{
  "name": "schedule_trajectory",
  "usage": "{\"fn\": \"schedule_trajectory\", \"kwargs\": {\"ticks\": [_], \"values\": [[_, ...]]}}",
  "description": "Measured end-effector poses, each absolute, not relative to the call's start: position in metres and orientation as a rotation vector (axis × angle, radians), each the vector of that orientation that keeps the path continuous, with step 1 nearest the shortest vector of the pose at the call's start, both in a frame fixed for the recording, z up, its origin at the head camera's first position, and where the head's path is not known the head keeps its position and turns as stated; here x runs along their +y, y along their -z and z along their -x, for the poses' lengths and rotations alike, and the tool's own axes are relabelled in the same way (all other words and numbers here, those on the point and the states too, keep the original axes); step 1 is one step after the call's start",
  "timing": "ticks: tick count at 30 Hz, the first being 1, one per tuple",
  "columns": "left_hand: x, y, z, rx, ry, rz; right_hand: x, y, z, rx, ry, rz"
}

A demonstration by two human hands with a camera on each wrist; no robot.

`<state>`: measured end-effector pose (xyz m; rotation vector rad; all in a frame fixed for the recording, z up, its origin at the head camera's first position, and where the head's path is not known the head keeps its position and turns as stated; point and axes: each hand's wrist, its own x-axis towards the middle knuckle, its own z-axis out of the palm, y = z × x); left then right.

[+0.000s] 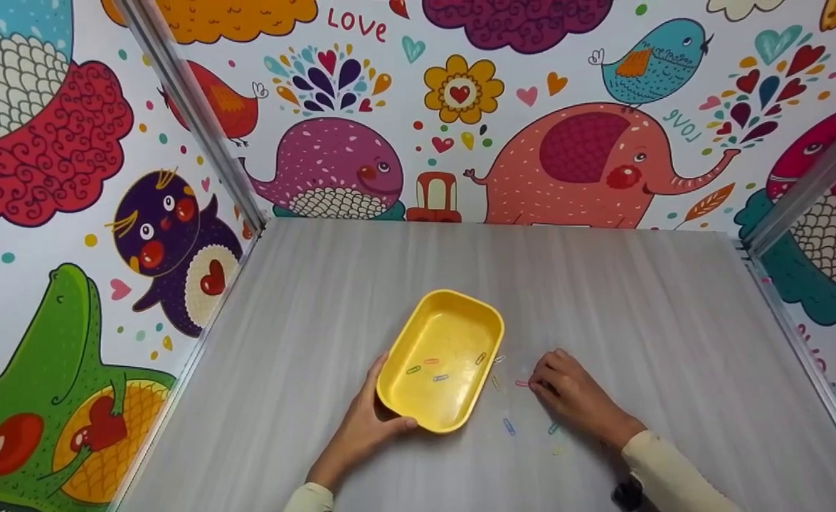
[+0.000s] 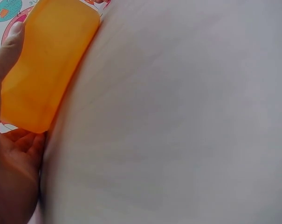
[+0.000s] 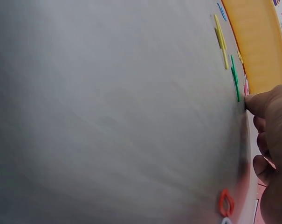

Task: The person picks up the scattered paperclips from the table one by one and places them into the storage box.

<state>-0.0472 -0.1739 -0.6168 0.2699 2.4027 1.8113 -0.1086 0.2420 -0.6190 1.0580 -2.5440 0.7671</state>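
Pinching a pink clip [image 1: 521,383], one end hidden — right hand [image 1: 571,391]; gripping yellow tray [image 1: 453,333] — left hand [image 1: 362,430].

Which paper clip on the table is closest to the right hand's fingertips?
The pink paper clip, right at the fingertips of the right hand; the others on the table lie farther off.

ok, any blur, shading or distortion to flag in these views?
Head: bright; paper clips small but distinguishable in and beside the yellow tray. Left wrist: tabletop soft, its edge bowed and blurred dark at lower left; tray reads orange. Right wrist: tabletop grain smeared, left side darkened, yellow clip and green clip clearer.
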Motion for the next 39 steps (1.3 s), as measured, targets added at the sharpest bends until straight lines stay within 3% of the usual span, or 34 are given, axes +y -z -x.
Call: {"fn": "schedule_trajectory", "kwargs": {"ticks": [39], "values": [[-0.175, 0.616, 0.046, 2.417, -1.796, -0.296, 0.232, 0.611, 0.105, -2.567, -0.667, -1.048]]}}
